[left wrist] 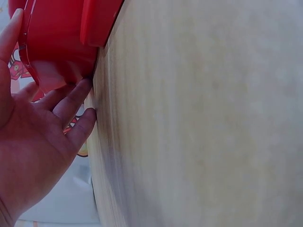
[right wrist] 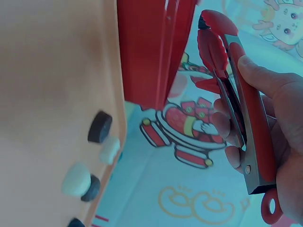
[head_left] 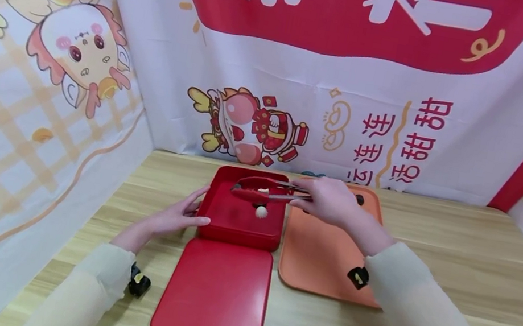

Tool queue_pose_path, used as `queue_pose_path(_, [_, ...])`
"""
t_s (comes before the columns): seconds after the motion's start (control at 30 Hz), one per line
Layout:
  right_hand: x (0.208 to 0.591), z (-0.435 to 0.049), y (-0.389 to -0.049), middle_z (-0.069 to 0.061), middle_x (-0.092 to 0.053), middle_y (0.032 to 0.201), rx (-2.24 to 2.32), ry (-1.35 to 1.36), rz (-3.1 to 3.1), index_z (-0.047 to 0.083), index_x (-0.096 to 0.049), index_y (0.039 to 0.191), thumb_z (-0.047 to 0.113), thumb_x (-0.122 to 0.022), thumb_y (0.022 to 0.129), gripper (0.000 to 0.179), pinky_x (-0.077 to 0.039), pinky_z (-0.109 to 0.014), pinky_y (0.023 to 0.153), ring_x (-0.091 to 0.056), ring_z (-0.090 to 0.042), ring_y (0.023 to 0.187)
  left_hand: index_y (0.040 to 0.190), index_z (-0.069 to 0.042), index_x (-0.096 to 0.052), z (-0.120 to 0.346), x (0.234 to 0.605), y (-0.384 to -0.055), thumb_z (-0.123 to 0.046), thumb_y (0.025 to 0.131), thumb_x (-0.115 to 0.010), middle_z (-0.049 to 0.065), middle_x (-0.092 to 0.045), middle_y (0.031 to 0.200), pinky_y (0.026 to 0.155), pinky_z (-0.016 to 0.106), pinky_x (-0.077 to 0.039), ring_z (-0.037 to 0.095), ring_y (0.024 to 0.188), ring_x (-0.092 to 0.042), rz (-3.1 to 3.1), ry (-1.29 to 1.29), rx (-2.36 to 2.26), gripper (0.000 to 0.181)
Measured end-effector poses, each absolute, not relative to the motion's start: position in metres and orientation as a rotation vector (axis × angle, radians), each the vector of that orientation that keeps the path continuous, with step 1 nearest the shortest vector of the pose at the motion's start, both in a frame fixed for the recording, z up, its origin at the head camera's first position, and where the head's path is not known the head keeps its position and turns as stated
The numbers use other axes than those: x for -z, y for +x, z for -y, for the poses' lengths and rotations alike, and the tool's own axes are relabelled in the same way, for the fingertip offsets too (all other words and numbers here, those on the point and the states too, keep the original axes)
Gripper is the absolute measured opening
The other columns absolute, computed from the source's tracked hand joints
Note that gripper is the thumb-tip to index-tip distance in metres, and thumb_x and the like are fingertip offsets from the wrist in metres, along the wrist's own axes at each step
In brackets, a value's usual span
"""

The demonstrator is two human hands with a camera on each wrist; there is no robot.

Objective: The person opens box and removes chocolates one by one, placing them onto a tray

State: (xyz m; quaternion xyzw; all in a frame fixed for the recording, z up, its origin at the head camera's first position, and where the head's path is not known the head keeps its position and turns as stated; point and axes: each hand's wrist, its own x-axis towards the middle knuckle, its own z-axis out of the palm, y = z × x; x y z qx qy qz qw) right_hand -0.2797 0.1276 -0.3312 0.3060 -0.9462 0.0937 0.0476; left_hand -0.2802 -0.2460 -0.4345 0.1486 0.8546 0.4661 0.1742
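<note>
My right hand (head_left: 330, 200) grips a pair of red and metal tongs (right wrist: 258, 137) and holds them over a red square box (head_left: 238, 237). Between the tong tips sits a small dark piece (right wrist: 202, 21). Inside the box lies a whitish rounded piece (head_left: 261, 212), with other small pieces beside it partly hidden by the tongs. At the box's left side is my left hand (head_left: 180, 216), its fingers extended along the outer wall and its thumb at the near corner. The left wrist view shows those fingertips (left wrist: 85, 87) low against the wall, close to the table.
An orange tray (head_left: 322, 265) lies right of the box. Near its far edge are several small pieces, among them a white one (right wrist: 75, 179) and a dark one (right wrist: 100, 126). A flat red lid (head_left: 213, 296) lies in front of the box. Printed cloth (head_left: 349, 74) hangs behind the table.
</note>
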Motion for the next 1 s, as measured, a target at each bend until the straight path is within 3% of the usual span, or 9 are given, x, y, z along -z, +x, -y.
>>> queue_pose_path(0.13, [0.324, -0.141, -0.273, 0.008, -0.063, 0.068, -0.328, 0.890, 2.909, 0.016, -0.059, 0.136, 0.041, -0.069, 0.090, 0.054, -0.044, -0.029, 0.052, -0.054, -0.010, 0.055, 0.157, -0.031, -0.006, 0.246, 0.432, -0.279, -0.037, 0.092, -0.067, 0.023, -0.022, 0.155, 0.109, 0.058, -0.027, 0.043, 0.140, -0.025, -2.421, 0.413, -1.314, 0.089])
queue_pose_path(0.33, [0.320, -0.166, -0.265, 0.007, -0.061, 0.066, -0.384, 0.884, 2.841, 0.015, -0.064, 0.130, 0.037, -0.074, 0.086, 0.050, -0.042, -0.030, 0.052, -0.050, -0.012, 0.055, 0.157, -0.030, -0.006, 0.245, 0.434, -0.279, -0.039, 0.091, -0.067, 0.021, -0.022, 0.156, 0.108, 0.058, -0.028, 0.041, 0.141, -0.024, -2.419, 0.404, -1.310, 0.090])
queue_pose_path(0.53, [0.319, -0.190, -0.256, 0.000, -0.069, 0.085, -0.339, 0.859, 2.800, 0.016, -0.064, 0.131, 0.034, -0.075, 0.086, 0.050, -0.048, -0.033, 0.059, -0.059, -0.015, 0.067, 0.157, -0.029, -0.006, 0.246, 0.434, -0.280, -0.036, 0.092, -0.067, 0.021, -0.021, 0.157, 0.109, 0.058, -0.026, 0.041, 0.141, -0.023, -2.414, 0.416, -1.331, 0.089])
queue_pose_path(0.7, [0.317, -0.212, -0.245, 0.000, -0.064, 0.074, -0.314, 0.812, 2.805, 0.018, -0.062, 0.133, 0.034, -0.076, 0.084, 0.053, -0.041, -0.030, 0.052, -0.049, -0.014, 0.057, 0.157, -0.029, -0.004, 0.246, 0.434, -0.281, -0.035, 0.093, -0.066, 0.022, -0.017, 0.157, 0.109, 0.059, -0.025, 0.042, 0.142, -0.020, -2.398, 0.423, -1.320, 0.090])
queue_pose_path(0.9, [0.317, -0.239, -0.232, -0.008, -0.070, 0.098, -0.333, 0.777, 2.773, 0.019, -0.060, 0.135, 0.033, -0.075, 0.086, 0.053, -0.041, -0.031, 0.054, -0.052, -0.014, 0.061, 0.158, -0.027, -0.003, 0.247, 0.434, -0.281, -0.031, 0.094, -0.065, 0.023, -0.017, 0.157, 0.109, 0.059, -0.024, 0.043, 0.142, -0.020, -2.393, 0.402, -1.332, 0.089])
queue_pose_path(1.0, [0.321, -0.254, -0.229, -0.011, -0.070, 0.099, -0.317, 0.766, 2.758, 0.015, -0.061, 0.134, 0.033, -0.075, 0.086, 0.053, -0.045, -0.036, 0.056, -0.058, -0.018, 0.065, 0.157, -0.029, -0.004, 0.247, 0.435, -0.282, -0.030, 0.095, -0.064, 0.022, -0.019, 0.157, 0.109, 0.059, -0.025, 0.042, 0.141, -0.021, -2.404, 0.400, -1.326, 0.087])
